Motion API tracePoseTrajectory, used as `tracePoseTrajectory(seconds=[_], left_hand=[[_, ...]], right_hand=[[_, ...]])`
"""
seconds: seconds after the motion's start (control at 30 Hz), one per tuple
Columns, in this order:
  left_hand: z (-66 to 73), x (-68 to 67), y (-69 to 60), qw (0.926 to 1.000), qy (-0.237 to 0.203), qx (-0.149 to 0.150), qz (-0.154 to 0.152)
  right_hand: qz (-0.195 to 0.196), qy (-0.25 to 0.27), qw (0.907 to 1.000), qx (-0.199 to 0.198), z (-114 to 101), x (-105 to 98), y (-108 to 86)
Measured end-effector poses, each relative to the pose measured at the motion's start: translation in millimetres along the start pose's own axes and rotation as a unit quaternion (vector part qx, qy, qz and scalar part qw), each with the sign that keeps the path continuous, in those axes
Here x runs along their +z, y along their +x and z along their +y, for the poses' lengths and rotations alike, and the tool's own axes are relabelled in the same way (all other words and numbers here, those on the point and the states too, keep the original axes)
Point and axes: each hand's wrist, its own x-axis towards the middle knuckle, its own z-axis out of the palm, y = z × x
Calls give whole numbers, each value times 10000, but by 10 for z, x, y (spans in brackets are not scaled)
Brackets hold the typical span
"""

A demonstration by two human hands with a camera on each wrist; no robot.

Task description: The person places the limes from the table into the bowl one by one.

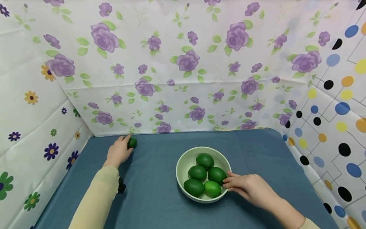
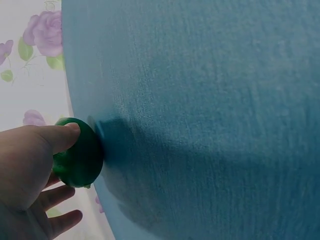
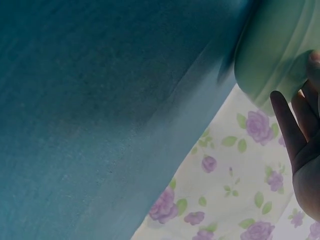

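Note:
At the back left of the table, my left hand (image 1: pixel 118 152) pinches a dark green lime (image 1: pixel 132 143). In the left wrist view the thumb lies on the lime (image 2: pixel 80 155) and two fingers hang apart below it. A pale green bowl (image 1: pixel 183 156) stands right of the middle, holding several limes; one lime (image 1: pixel 212 189) is brighter green than the others. At the bowl's right side, my right hand (image 1: pixel 255 190) pinches the rim, its fingertips reaching over the edge. The right wrist view shows the bowl's outer wall (image 3: pixel 270 55) beside the fingers, with the limes hidden.
A blue cloth (image 1: pixel 151 178) covers the table. Flowered sheeting (image 1: pixel 171 95) rises at the back, with more sheeting (image 1: pixel 28 127) on the left and dotted sheeting (image 1: pixel 328 133) on the right. A small black object (image 1: pixel 121 185) shows beside the left wrist.

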Motion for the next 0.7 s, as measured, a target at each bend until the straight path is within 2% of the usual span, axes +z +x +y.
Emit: tracePoseTrajectory(seconds=[0.2, 0.4, 0.7], left_hand=[[5, 18, 16, 10000, -5, -78, -43], [18, 56, 6, 9997, -182, -135, 45], [1, 83, -6, 9996, -245, -49, 144]], right_hand=[[-40, -31, 10000, -20, 1, -17, 31], [-58, -8, 10000, 37, -22, -19, 27], [-34, 29, 10000, 62, -22, -15, 13]])
